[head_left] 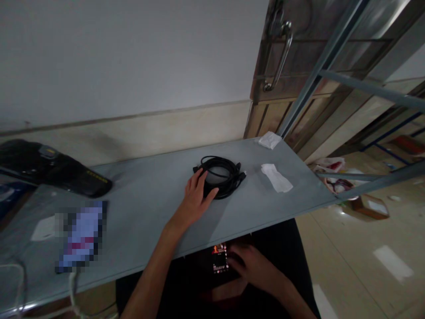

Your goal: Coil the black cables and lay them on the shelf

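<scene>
A coil of black cable with plugs at its ends lies on the grey tabletop. My left hand rests at the coil's left side, thumb and fingers spread apart and touching it, not closed round it. Below the table's front edge, over my lap, a phone shows a lit screen. Beside its right edge is my right hand, dim and smeared, its fingers too unclear to read.
On the grey table stand a black handheld device at the left and a blurred-out purple item. White papers lie right of the coil. A metal frame post rises at the right end. A carton sits on the floor.
</scene>
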`<state>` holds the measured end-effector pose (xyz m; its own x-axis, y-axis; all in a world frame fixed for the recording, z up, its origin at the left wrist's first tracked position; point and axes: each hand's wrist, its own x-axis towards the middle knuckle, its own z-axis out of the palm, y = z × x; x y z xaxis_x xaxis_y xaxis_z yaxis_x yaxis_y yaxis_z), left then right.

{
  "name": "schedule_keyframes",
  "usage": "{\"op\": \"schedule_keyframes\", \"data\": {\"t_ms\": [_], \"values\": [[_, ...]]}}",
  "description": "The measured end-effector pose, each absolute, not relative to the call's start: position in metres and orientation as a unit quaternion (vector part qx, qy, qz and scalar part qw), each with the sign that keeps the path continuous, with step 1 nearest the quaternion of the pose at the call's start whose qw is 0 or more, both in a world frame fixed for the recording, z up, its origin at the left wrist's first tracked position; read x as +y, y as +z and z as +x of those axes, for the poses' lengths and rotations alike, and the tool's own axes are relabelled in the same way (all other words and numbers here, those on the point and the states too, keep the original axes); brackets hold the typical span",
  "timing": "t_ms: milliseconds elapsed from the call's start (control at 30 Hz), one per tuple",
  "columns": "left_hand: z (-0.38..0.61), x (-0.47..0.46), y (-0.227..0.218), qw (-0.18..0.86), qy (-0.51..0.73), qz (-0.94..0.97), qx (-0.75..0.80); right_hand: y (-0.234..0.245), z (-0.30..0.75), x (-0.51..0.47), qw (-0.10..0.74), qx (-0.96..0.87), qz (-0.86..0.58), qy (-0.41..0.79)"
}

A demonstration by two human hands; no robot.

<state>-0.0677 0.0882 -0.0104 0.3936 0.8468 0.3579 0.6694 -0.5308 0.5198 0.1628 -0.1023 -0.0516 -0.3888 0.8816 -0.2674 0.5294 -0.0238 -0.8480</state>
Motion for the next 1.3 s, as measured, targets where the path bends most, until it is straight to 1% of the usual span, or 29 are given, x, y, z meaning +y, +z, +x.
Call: {"op": "schedule_keyframes", "data": {"t_ms": [100, 167, 233, 300, 367, 400, 467, 567, 633, 800, 1100, 1200, 1300], "values": [[-0.078, 0.058, -0.014, 0.139, 0.302, 0.821, 0.464, 0.001, 0.178, -0.08, 0.247, -0.671, -0.504, 0.484], [-0.083, 0.043, -0.016, 0.131, 0.306, 0.816, 0.474, 0.028, 0.183, -0.056, 0.307, -0.674, -0.5, 0.449], [-0.086, 0.034, -0.017, 0.125, 0.317, 0.806, 0.484, 0.042, 0.184, -0.027, 0.376, -0.693, -0.499, 0.36], [-0.087, 0.031, -0.017, 0.128, 0.337, 0.797, 0.485, 0.045, 0.178, 0.005, 0.431, -0.714, -0.491, 0.251], [-0.087, 0.031, -0.017, 0.135, 0.353, 0.791, 0.481, 0.039, 0.168, 0.035, 0.451, -0.731, -0.485, 0.164], [-0.087, 0.031, -0.016, 0.137, 0.358, 0.789, 0.48, 0.034, 0.162, 0.048, 0.442, -0.744, -0.483, 0.133], [-0.088, 0.031, -0.015, 0.142, 0.364, 0.785, 0.481, 0.023, 0.151, 0.067, 0.395, -0.778, -0.478, 0.098], [-0.088, 0.031, -0.015, 0.149, 0.373, 0.779, 0.481, 0.01, 0.14, 0.079, 0.307, -0.825, -0.466, 0.089], [-0.089, 0.031, -0.015, 0.158, 0.382, 0.775, 0.479, 0.005, 0.139, 0.078, 0.273, -0.843, -0.456, 0.09], [-0.089, 0.032, -0.015, 0.166, 0.398, 0.766, 0.477, -0.001, 0.15, 0.075, 0.241, -0.866, -0.432, 0.069], [-0.09, 0.031, -0.018, 0.172, 0.429, 0.746, 0.479, -0.003, 0.157, 0.098, 0.187, -0.874, -0.448, 0.025], [-0.091, 0.031, -0.02, 0.17, 0.434, 0.739, 0.487, 0.002, 0.161, 0.106, 0.175, -0.869, -0.461, 0.04], [-0.092, 0.032, -0.02, 0.177, 0.429, 0.734, 0.496, 0.007, 0.165, 0.111, 0.192, -0.854, -0.478, 0.076]]}}
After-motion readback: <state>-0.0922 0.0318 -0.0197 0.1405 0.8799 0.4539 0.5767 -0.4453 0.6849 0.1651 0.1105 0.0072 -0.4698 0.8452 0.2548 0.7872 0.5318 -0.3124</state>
